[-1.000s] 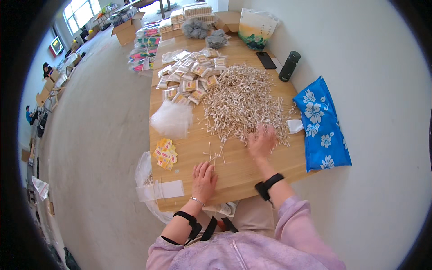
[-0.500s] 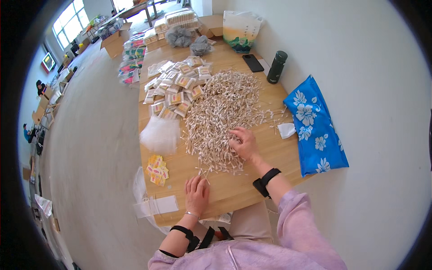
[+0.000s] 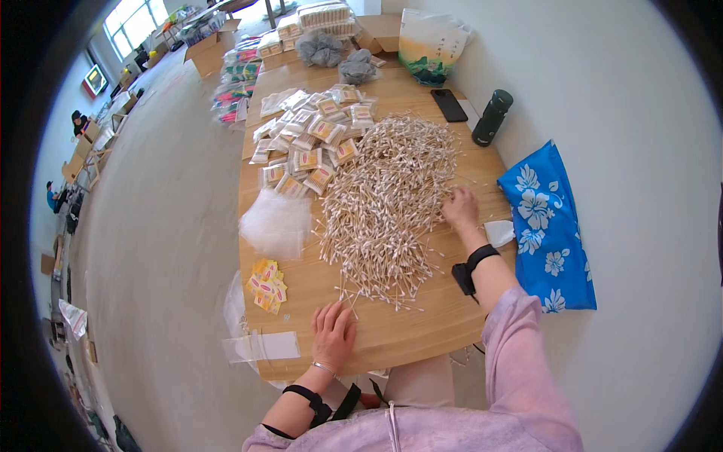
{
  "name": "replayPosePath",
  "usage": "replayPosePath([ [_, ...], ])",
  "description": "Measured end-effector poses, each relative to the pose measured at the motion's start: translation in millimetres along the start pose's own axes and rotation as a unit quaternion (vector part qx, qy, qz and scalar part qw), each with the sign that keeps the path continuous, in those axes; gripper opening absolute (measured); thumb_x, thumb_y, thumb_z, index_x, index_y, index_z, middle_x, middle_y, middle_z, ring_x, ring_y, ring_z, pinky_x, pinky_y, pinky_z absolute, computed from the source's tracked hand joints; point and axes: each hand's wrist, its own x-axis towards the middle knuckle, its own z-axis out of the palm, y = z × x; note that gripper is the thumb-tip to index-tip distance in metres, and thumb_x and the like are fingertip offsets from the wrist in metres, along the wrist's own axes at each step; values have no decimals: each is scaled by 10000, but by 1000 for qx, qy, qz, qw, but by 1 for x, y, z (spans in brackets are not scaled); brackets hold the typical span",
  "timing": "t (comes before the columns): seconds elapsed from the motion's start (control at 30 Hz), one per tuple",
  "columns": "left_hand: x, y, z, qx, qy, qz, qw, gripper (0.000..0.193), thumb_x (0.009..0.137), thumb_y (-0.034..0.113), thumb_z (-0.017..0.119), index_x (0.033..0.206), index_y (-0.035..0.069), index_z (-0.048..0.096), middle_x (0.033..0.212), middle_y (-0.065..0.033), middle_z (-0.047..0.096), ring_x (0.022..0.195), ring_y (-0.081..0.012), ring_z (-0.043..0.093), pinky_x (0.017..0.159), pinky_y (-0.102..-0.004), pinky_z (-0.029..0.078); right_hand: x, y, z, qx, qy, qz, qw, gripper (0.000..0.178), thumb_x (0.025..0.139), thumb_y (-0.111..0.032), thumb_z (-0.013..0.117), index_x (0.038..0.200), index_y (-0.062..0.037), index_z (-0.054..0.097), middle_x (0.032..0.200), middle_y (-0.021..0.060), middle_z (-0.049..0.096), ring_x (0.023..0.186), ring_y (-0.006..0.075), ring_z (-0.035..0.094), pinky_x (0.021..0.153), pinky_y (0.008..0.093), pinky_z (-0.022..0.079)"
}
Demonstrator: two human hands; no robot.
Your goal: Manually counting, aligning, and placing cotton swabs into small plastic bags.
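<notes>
A broad heap of cotton swabs (image 3: 388, 203) covers the middle of the wooden table (image 3: 422, 335). At its right edge, my right hand (image 3: 461, 209) has its fingers curled down against the swabs; whatever is in them is hidden. My left hand (image 3: 334, 331) lies palm down near the front of the table, fingers stretched out. Just beyond its fingertips are a few stray swabs. Packed bags of swabs (image 3: 309, 139) are piled behind the heap on the left. Clear empty bags (image 3: 275, 224) and yellow printed cards (image 3: 266, 286) lie left of the heap.
Along the right side are a blue floral cushion (image 3: 548, 233), a white tissue (image 3: 499, 232), a dark green bottle (image 3: 492, 118) and a black phone (image 3: 449, 105). A white strip (image 3: 275, 346) lies at the front left. Grey bundles (image 3: 320, 49) and a large printed bag (image 3: 429, 47) stand at the back.
My right hand has moved from the front of the heap to its right edge, farther away and rightward. The view has shifted slightly; my left hand stays on the table.
</notes>
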Motion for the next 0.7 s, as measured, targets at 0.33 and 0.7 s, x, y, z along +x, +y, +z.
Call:
replayPosePath([
  [0.33, -2, -4, 5, -17, 32, 5, 999, 308, 800, 147, 650, 1097, 90, 588, 1231, -105, 527, 1197, -286, 457, 1061, -460, 313, -113, -104, 16, 304, -31, -193, 932, 352, 754, -56, 570, 1102, -33, 614, 1193, 171, 548, 1127, 339, 501, 993, 416, 383],
  [0.7, -8, -12, 11, -68, 90, -10, 994, 194, 809, 107, 627, 997, 81, 589, 1132, -84, 556, 1117, -284, 500, 1020, -452, 364, -259, -106, -1, 68, -65, -303, 948, 514, 806, -116, 588, 1303, -89, 460, 1412, 175, 341, 1314, 346, 307, 1083, 527, 224],
])
